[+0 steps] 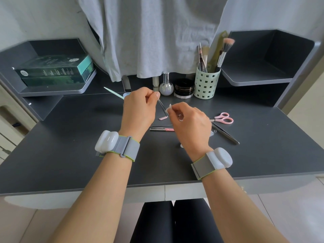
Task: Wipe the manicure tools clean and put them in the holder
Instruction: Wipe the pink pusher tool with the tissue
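Currently the wiping step is in hand. Left hand (140, 106) pinches the upper end of a thin dark metal manicure tool (162, 106) between thumb and fingers, holding it above the dark grey bench (70, 146), tip slanting down toward the right. Right hand (191, 120) pinches a small white wipe pad (168, 108) against the tool's lower end (the exact contact is too small to judge).

Waiting on the bench: pink-handled scissors (223, 118), steel tweezers (226, 135), a slim pink-and-silver implement (162, 129), a small pink piece (163, 118). A pale green stick (114, 93) lies behind the left hand.

The pale green perforated holder cup (206, 83) stands upright at the rear right, already carrying brushes (222, 53).

Judgement: early in the task, several tools apparently not yet cleaned. Next move likely calls for drawing the pad along the shaft, then carrying the tool over to the holder and dropping it in among the brushes without tipping the cup.
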`<action>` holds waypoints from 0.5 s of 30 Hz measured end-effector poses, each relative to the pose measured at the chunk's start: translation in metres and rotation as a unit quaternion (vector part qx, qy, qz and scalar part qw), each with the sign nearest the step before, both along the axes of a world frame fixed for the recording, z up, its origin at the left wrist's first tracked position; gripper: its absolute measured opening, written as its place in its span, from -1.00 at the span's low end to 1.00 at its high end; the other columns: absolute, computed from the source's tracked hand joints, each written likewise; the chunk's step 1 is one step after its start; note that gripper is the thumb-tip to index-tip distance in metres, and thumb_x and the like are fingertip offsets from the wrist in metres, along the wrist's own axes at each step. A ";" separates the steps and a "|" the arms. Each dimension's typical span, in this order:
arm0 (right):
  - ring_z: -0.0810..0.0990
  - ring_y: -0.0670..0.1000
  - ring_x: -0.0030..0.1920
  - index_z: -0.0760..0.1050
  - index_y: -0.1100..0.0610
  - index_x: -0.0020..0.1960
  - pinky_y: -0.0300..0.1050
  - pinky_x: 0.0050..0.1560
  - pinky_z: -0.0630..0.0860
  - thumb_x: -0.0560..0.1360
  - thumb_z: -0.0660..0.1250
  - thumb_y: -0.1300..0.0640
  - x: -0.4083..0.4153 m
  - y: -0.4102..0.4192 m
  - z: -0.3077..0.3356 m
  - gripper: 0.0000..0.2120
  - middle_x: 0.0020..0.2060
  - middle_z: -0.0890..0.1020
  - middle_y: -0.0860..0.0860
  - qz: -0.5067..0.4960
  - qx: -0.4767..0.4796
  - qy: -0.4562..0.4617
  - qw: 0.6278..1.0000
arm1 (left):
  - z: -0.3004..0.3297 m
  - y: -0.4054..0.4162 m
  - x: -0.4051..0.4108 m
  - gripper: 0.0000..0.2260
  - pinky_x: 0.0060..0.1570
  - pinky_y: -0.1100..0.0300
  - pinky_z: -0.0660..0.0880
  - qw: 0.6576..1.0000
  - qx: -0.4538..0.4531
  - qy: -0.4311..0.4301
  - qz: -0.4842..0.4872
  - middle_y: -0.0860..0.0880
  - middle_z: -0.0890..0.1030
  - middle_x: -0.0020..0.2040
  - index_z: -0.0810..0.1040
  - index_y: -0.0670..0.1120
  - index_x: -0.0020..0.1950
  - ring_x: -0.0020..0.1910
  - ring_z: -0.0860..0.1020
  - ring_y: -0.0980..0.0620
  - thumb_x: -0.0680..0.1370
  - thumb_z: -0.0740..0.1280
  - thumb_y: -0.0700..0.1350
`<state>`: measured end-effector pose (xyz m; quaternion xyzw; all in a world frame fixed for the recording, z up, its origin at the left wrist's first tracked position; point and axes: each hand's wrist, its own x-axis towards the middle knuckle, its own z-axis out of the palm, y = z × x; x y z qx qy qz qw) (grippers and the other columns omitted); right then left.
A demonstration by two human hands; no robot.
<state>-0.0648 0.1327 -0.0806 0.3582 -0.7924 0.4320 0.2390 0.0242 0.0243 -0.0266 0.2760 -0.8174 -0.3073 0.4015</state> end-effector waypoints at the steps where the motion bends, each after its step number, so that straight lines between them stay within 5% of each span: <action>1: 0.58 0.01 -0.27 0.62 -0.03 -0.12 -0.07 -0.22 0.49 0.56 0.36 -0.07 0.000 0.000 0.000 -0.85 -0.31 0.66 -0.13 0.001 0.002 0.002 1.000 | 0.000 0.000 0.000 -0.76 -0.19 -0.14 0.60 1.000 0.000 0.000 -0.001 -0.08 0.64 -0.28 0.62 -0.18 -0.11 -0.26 0.59 -0.15 0.62 0.31 -0.03; 15: 0.54 0.02 -0.31 0.64 0.02 -0.12 0.02 -0.26 0.51 0.58 0.36 -0.04 0.001 -0.005 -0.002 -0.82 -0.33 0.64 -0.10 0.041 0.002 0.036 0.999 | -0.001 0.002 0.001 -0.76 -0.20 -0.14 0.60 1.000 0.003 0.002 0.001 -0.08 0.64 -0.28 0.63 -0.17 -0.10 -0.24 0.60 -0.13 0.62 0.31 -0.04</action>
